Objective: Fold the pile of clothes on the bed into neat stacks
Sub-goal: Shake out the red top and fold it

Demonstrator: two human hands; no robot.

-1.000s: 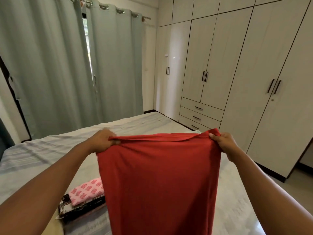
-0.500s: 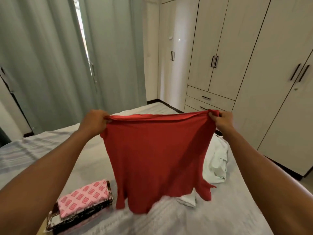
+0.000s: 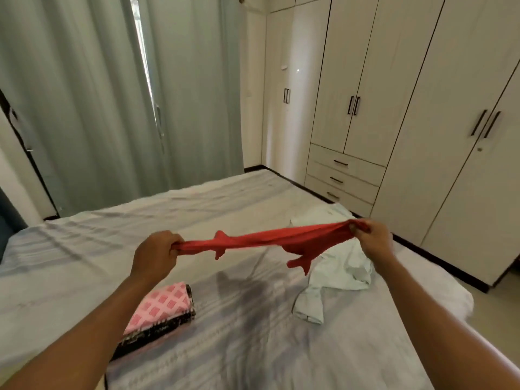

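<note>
I hold the red garment [image 3: 267, 239] taut in mid-air over the bed [image 3: 140, 220]; my left hand [image 3: 157, 253] clenches one bunched end, my right hand [image 3: 371, 237] the other, likely to straighten it for laying flat; the folded stack [image 3: 163, 305] sits near-left; a pale garment [image 3: 343, 266] lies unfolded at right.

The red garment [image 3: 267, 239] is hanging bunched into a twisted rope, so its cut is proving impossible to tell. Its 2 ends are disappearing inside the left hand [image 3: 156, 254] and the right hand [image 3: 372, 239]. The left forearm [image 3: 92, 327] is covering the near end of the folded stack [image 3: 166, 308]. The red cloth and right hand are masking part of the pale garment [image 3: 342, 271]. The frame is cropping both forearms at the bottom, the bed [image 3: 140, 220] at left and bottom, and the wardrobe [image 3: 422, 80] at top and right.
</note>
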